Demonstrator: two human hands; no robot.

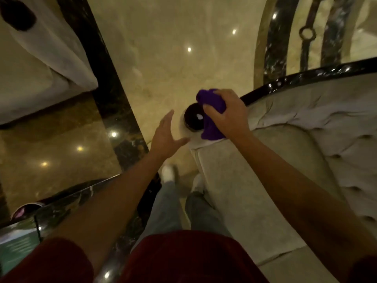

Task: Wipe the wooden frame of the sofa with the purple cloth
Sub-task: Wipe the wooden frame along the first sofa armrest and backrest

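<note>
On sofa frame knob (pixel 192 119): one purple cloth (pixel 212 113), right hand (pixel 226 114) gripping; left hand (pixel 165 137) apparently free.

No text, label, brand, number or sign can be read anywhere in the view. The greenish panel (pixel 19 250) at the lower left edge carries faint pale lines that may be print, but they are too blurred to make out.
</note>
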